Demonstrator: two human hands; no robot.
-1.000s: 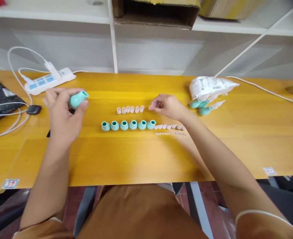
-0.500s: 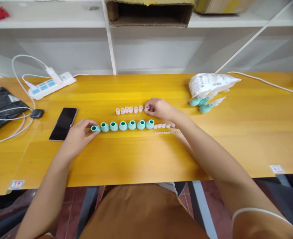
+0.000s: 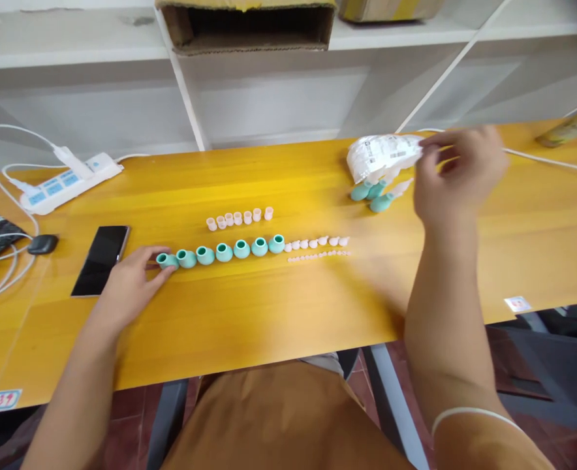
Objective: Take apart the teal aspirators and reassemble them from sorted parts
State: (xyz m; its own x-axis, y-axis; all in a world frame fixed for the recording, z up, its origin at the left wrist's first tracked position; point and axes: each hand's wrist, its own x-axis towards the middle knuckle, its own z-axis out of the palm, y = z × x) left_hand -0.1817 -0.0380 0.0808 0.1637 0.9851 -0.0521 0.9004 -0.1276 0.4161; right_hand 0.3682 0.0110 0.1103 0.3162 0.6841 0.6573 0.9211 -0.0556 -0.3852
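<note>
Several teal rubber bulbs (image 3: 224, 252) stand in a row on the yellow table (image 3: 269, 313). My left hand (image 3: 129, 284) lies on the table at the row's left end, its thumb and forefinger closed on the last teal bulb (image 3: 167, 261). Behind the row stands a line of small pink caps (image 3: 239, 217). To its right lie two lines of smaller pink pieces (image 3: 315, 243). My right hand (image 3: 457, 173) is raised and blurred beside a white plastic bag (image 3: 384, 155), fingers curled. More teal bulbs (image 3: 369, 192) lie at the bag's mouth.
A black phone (image 3: 100, 259) lies just left of my left hand. A white power strip (image 3: 68, 183), cables and a small black device (image 3: 42, 244) are at the far left. An open cardboard box (image 3: 249, 26) sits on the shelf behind. A white cable (image 3: 553, 162) runs at the right.
My left hand brought a teal bulb down and set it at the row's left end. My right hand left the pink caps and swung right and up to the white bag.
</note>
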